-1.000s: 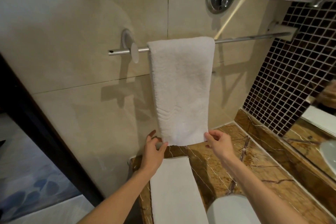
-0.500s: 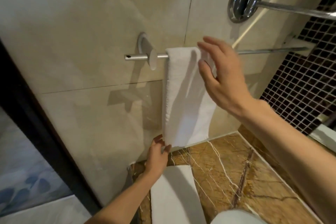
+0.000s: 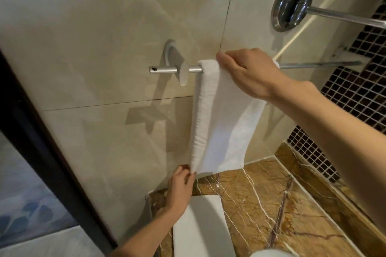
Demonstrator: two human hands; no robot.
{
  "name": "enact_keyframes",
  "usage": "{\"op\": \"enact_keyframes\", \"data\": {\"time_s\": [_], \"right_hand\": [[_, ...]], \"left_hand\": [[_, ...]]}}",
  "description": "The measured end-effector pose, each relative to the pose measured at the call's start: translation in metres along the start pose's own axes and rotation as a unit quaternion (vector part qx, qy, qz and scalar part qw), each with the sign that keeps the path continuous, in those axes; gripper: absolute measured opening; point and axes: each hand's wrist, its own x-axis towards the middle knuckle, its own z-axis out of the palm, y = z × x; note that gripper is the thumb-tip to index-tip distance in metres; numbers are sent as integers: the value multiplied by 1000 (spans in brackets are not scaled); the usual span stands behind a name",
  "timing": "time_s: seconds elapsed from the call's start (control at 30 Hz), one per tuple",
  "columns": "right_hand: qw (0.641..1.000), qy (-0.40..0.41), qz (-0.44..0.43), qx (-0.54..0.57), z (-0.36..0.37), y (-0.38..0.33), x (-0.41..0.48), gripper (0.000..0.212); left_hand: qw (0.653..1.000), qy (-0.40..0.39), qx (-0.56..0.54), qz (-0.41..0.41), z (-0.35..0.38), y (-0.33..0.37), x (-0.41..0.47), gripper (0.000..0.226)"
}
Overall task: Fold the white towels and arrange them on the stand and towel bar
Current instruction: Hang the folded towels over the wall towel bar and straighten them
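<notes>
A white towel (image 3: 221,123) hangs folded over the chrome towel bar (image 3: 167,69) on the beige tiled wall. My right hand (image 3: 248,73) lies on top of the towel where it crosses the bar, fingers curled over the fold. My left hand (image 3: 180,185) pinches the towel's lower left corner just above the counter. A second white towel (image 3: 198,227) lies flat on the brown marble counter (image 3: 271,204) below.
A round chrome wall mount (image 3: 292,2) with a rod sticking out sits at the upper right. Dark mosaic tiles (image 3: 355,94) cover the right wall. A black door frame (image 3: 41,152) runs down the left. A white rounded object (image 3: 271,253) shows at the bottom edge.
My right hand rose from the towel's bottom right corner to the top of the bar and now rests on the fold. The left hand kept the lower left corner.
</notes>
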Motion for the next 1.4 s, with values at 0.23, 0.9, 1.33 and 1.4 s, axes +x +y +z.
{"op": "enact_keyframes", "data": {"time_s": [0.23,0.9,1.33,1.4], "right_hand": [[1000,-13,-5,-1,-3,6,8,55],[999,5,-38,8,0,12,-2,45],[997,39,-74,2,2,13,-10,49],[997,28,-68,5,1,13,-10,50]], "left_hand": [[984,35,-149,-93,1,1,-12,24],[951,13,-258,-168,2,5,1,11],[965,1,-220,-142,12,6,-6,14],[967,12,-214,-139,12,6,-6,18]]}}
